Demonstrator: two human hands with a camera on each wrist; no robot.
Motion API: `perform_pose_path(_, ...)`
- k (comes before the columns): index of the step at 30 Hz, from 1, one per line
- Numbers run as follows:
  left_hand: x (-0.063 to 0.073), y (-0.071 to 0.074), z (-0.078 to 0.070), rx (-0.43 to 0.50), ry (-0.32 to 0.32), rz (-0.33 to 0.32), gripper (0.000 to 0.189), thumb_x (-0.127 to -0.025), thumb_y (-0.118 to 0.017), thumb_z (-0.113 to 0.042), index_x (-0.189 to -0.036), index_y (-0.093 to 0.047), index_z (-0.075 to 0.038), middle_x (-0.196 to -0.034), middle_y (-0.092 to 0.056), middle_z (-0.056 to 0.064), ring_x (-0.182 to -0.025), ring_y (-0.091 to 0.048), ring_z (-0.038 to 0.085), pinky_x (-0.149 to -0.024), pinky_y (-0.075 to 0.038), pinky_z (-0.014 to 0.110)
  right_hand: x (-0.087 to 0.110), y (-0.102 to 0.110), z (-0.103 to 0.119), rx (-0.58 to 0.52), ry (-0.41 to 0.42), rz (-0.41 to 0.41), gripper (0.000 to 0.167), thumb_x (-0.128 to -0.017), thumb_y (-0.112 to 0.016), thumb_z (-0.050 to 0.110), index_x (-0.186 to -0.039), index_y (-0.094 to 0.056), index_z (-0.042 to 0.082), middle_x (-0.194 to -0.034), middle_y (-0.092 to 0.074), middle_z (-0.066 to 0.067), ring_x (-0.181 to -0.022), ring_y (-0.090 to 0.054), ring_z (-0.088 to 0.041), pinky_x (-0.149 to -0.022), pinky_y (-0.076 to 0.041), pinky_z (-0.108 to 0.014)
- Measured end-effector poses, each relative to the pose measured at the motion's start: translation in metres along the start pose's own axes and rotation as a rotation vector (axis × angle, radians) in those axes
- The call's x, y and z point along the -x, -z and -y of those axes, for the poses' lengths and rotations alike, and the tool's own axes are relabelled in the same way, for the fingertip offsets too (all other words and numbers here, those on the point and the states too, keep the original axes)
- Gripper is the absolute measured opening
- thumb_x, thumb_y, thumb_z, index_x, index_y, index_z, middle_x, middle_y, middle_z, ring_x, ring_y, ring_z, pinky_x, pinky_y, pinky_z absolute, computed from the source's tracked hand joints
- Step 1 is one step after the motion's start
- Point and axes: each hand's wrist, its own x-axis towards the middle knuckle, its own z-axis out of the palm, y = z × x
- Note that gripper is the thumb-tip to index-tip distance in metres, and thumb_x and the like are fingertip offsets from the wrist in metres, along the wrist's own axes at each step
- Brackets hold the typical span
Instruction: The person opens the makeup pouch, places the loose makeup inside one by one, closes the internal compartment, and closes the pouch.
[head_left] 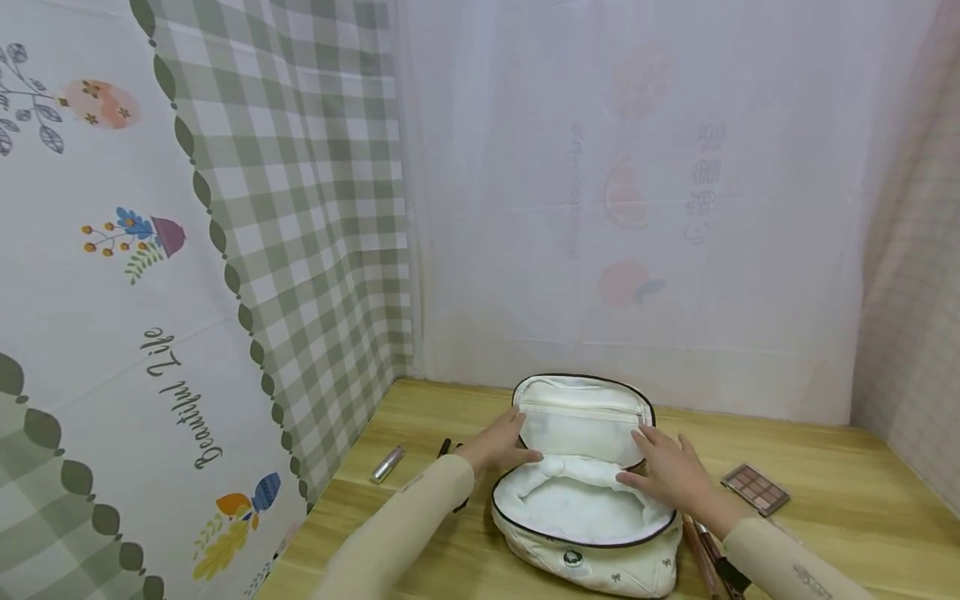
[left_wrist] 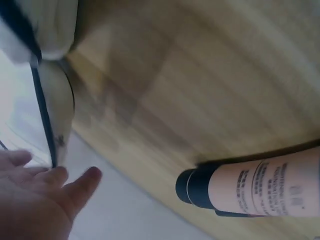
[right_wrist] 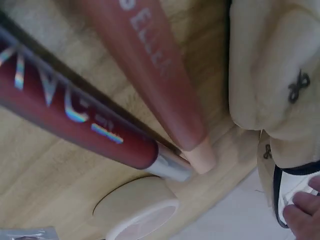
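Note:
A white quilted makeup bag (head_left: 585, 567) with black piping stands unzipped on the table, and its inside looks bare. Its lid (head_left: 577, 433), with a zipped inner pocket, is raised at the back. My left hand (head_left: 495, 446) touches the lid's left edge, its thumb reaching over the hinge side. On the right edge rests my right hand (head_left: 667, 475), thumb pointing inward and one finger standing apart. The left wrist view shows left fingers (left_wrist: 50, 180) at the piped rim. In the right wrist view, right fingertips (right_wrist: 302, 210) lie against the white lining.
Left of the bag lie a silver tube (head_left: 387, 465) and a pink foundation tube (left_wrist: 265, 185) with a black cap. To its right are a pinkish-brown tube (right_wrist: 155, 75), a dark red tube (right_wrist: 85, 120), a round cream-coloured item (right_wrist: 130, 205) and an eyeshadow palette (head_left: 756, 488).

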Motion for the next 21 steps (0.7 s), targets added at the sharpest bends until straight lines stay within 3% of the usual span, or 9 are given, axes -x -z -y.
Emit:
perform_pose_path(3,0.007,-0.005,-0.005,-0.043,0.025,0.051,0.091,-0.092,-0.065,-0.053,-0.156,-0.026,-0.001,-0.164,-0.012,0.017,-0.15,-0.013,0.029,-0.117,-0.023,0.042,0.002,-0.002,0.0,-0.002,-0.011,0.091,0.091,-0.081,-0.071,0.059,-0.135,-0.051,-0.012,-0.138,-0.049,-0.032,-0.126,-0.046,-0.049,-0.1,-0.023,-0.075)
perform_pose_path(7,0.01,-0.011,-0.005,-0.114,0.043,0.06,0.089,-0.09,-0.066,-0.055,-0.155,-0.031,-0.005,-0.164,-0.011,0.017,-0.15,-0.013,0.03,-0.115,-0.026,0.048,0.003,-0.005,0.001,-0.009,-0.024,0.137,0.089,-0.082,-0.071,0.057,-0.134,-0.051,-0.013,-0.137,-0.048,-0.034,-0.127,-0.046,-0.05,-0.1,-0.023,-0.075)
perform_pose_path(15,0.007,-0.015,0.001,-0.209,0.12,0.114,0.089,-0.088,-0.062,-0.064,-0.156,-0.032,-0.013,-0.163,-0.018,0.011,-0.15,-0.015,0.029,-0.117,-0.019,0.051,-0.001,-0.002,0.007,-0.099,-0.106,0.272,0.091,-0.083,-0.072,0.054,-0.136,-0.047,-0.015,-0.139,-0.044,-0.038,-0.129,-0.04,-0.054,-0.102,-0.016,-0.076)
perform_pose_path(21,0.005,-0.013,-0.003,-0.269,0.152,0.151,0.092,-0.086,-0.061,-0.068,-0.156,-0.033,-0.016,-0.162,-0.023,0.008,-0.149,-0.019,0.03,-0.118,-0.016,0.051,-0.005,-0.006,0.003,-0.125,-0.144,0.333,0.091,-0.084,-0.073,0.053,-0.136,-0.046,-0.016,-0.138,-0.046,-0.037,-0.128,-0.041,-0.054,-0.101,-0.019,-0.077)
